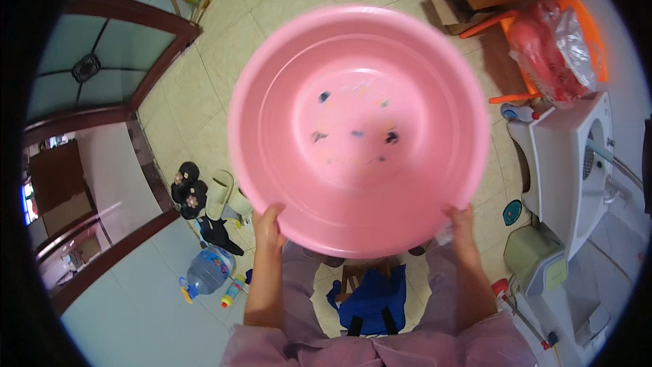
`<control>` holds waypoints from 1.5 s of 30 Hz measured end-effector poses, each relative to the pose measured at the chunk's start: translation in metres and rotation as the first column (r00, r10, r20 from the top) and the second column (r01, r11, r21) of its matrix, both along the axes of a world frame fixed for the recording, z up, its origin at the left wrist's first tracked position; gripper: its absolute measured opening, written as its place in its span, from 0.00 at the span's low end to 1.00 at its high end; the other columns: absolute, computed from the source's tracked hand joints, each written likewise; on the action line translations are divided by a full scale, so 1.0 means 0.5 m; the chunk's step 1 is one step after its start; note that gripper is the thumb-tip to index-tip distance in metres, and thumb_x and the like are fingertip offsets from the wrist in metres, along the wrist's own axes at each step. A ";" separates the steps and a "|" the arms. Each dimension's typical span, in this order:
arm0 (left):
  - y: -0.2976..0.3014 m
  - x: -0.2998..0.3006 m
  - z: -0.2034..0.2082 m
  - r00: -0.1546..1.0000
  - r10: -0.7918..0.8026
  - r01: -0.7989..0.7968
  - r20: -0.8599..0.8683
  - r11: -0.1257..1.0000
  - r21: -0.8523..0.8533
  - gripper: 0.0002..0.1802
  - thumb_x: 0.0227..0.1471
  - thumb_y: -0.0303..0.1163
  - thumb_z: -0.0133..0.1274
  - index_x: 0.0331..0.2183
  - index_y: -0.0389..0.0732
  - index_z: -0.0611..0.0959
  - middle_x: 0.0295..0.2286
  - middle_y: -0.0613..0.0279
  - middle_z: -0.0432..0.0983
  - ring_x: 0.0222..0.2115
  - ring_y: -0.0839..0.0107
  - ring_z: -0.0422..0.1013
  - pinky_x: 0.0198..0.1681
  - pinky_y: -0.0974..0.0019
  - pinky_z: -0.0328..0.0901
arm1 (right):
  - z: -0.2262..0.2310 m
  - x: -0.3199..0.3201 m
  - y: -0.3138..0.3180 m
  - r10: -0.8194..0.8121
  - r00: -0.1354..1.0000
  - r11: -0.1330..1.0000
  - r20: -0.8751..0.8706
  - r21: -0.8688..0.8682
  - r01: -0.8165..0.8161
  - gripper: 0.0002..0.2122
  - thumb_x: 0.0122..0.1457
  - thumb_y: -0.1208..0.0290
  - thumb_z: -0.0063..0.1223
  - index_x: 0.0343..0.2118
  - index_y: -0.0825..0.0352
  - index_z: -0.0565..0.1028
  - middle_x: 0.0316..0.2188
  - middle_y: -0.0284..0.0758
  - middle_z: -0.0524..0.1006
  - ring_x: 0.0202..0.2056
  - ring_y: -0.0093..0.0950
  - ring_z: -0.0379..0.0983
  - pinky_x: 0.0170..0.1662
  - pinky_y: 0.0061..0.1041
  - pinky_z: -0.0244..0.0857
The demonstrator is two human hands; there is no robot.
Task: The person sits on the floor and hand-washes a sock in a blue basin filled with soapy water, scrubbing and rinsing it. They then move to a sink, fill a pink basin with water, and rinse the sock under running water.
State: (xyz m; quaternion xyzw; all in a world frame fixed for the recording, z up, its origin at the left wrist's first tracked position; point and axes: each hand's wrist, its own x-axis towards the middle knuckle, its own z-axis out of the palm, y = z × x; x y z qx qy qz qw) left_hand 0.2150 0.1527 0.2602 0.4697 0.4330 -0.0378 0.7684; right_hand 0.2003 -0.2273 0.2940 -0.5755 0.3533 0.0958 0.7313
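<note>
Head view: the pink basin (358,129) sits nearest the camera, raised in front of the person and tilted so its open interior faces the lens; small dark and coloured specks show on its inner floor. The left hand (268,224) grips the near rim at lower left, fingers curled over the edge and pinching it. The right hand (462,221) clamps the near rim at lower right, fingers closed on the rim together with a small white scrap. Judged step: carrying or inspecting the basin in a two-handed hold; any further move calls for keeping both rim grips even so the basin does not tip. Clearances: tiled floor (224,47) lies open ahead and left; slippers (204,194) and a water bottle (207,270) lie at lower left; a white appliance (567,163) and an orange chair (543,41) crowd the right; a blue cloth (370,299) lies below the basin.
</note>
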 end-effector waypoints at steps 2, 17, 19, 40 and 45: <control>0.019 -0.032 0.106 0.999 0.009 -0.013 0.046 0.996 0.091 0.29 0.37 0.15 0.47 0.47 0.30 0.67 0.40 0.52 0.69 0.40 0.60 0.68 0.43 0.62 0.64 | -0.057 -0.045 0.022 0.124 0.989 0.992 -0.077 0.002 -0.124 0.12 0.49 0.74 0.53 0.36 0.71 0.72 0.29 0.30 0.74 0.29 0.19 0.68 0.32 0.21 0.63; 0.152 -0.019 0.767 0.966 0.147 -0.224 0.211 0.883 0.412 0.26 0.36 0.16 0.44 0.44 0.31 0.69 0.37 0.56 0.70 0.36 0.63 0.69 0.39 0.61 0.66 | 0.649 -0.065 -0.139 -0.212 0.973 0.957 -0.089 0.181 0.225 0.04 0.54 0.70 0.48 0.31 0.63 0.71 0.23 0.25 0.68 0.25 0.18 0.65 0.30 0.18 0.63; 0.079 0.029 0.834 0.952 0.153 -0.256 0.265 0.871 0.419 0.25 0.36 0.16 0.44 0.43 0.31 0.70 0.37 0.55 0.70 0.35 0.63 0.69 0.39 0.62 0.66 | 0.679 -0.068 -0.221 -0.255 0.963 0.909 -0.088 0.318 0.270 0.05 0.54 0.69 0.48 0.31 0.63 0.70 0.24 0.25 0.67 0.26 0.19 0.65 0.31 0.20 0.63; -0.350 0.541 1.213 0.915 -0.324 0.258 0.242 0.928 0.268 0.22 0.39 0.23 0.44 0.41 0.28 0.69 0.34 0.49 0.71 0.32 0.57 0.70 0.37 0.58 0.68 | 1.015 0.421 -0.310 -0.273 0.777 0.886 0.567 0.462 -0.026 0.18 0.58 0.64 0.46 0.47 0.72 0.65 0.42 0.38 0.71 0.43 0.27 0.69 0.47 0.27 0.63; -0.310 0.781 1.286 0.840 -0.483 0.379 0.248 0.848 0.370 0.15 0.39 0.23 0.45 0.34 0.28 0.73 0.29 0.51 0.72 0.28 0.61 0.71 0.32 0.62 0.68 | 1.108 0.601 -0.246 -0.405 0.761 0.826 0.507 0.560 0.066 0.12 0.52 0.75 0.48 0.38 0.74 0.69 0.33 0.38 0.74 0.34 0.26 0.71 0.39 0.25 0.66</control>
